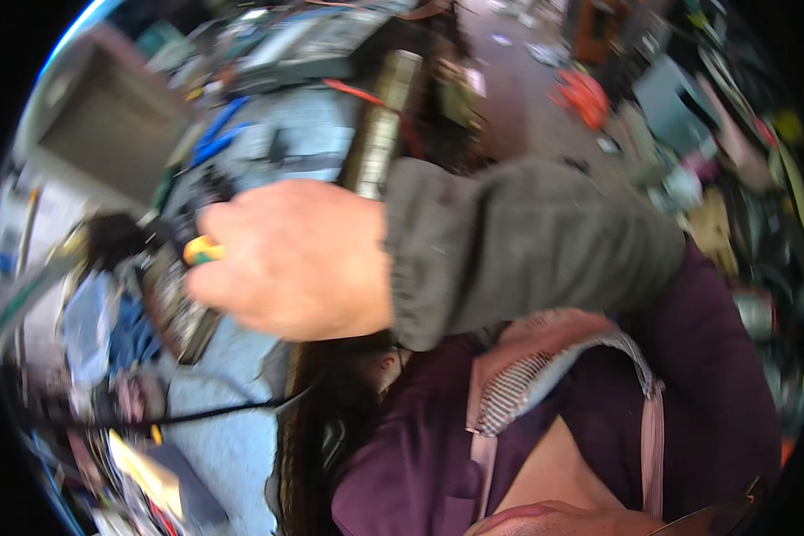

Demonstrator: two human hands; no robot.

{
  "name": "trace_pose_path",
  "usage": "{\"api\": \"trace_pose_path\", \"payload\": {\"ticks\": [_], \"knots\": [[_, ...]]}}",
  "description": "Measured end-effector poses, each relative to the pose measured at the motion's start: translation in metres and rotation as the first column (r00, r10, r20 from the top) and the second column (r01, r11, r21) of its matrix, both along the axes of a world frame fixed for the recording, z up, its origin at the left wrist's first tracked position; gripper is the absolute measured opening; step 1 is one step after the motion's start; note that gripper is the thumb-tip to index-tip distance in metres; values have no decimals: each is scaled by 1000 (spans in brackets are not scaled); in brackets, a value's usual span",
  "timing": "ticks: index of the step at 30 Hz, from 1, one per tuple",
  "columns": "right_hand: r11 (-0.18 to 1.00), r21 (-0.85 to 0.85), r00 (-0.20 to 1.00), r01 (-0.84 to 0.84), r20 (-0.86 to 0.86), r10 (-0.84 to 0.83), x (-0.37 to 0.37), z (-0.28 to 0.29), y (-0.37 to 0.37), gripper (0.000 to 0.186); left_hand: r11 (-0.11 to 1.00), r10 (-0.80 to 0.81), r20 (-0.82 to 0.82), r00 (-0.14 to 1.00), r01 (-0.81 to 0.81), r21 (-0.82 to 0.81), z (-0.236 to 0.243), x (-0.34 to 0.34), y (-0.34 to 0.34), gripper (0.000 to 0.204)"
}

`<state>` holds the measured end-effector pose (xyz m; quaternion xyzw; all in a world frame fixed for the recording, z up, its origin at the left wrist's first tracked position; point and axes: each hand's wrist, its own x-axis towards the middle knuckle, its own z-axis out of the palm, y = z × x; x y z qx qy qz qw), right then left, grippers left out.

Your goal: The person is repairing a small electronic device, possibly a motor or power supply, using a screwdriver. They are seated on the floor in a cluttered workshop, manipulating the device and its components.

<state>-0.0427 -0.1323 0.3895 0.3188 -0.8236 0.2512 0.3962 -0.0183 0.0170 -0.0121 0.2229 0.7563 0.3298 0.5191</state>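
we grip a yellow-and-green piece [205, 251] in our right hand [299, 259], which hides part of the surface [228, 438]; a black cable [204, 414] crosses near, a blue item [216, 145] lies far.

Cluttered blue tabletop [232, 433] beside a dull greyish floor [523, 116]

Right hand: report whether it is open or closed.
Closed: the right hand is curled, with a yellow-and-green object showing in its grip.
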Motion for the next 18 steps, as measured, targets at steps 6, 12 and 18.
{"api": "trace_pose_path", "payload": {"ticks": [6,12,18], "knots": [[851,-504,984,150,158,-80,48,10,61,22,999,-5,55,998,7,-35,-13,-24,-5,55],[644,-712,960,279,211,-183,199,-86,202,20,994,-16,58,998,22,-108,11,-10,53,58],[137,-667,673,733,678,-296,298,-229,211,11,992,-13,-46,999,7,-125,7,-2,78,66]]}}
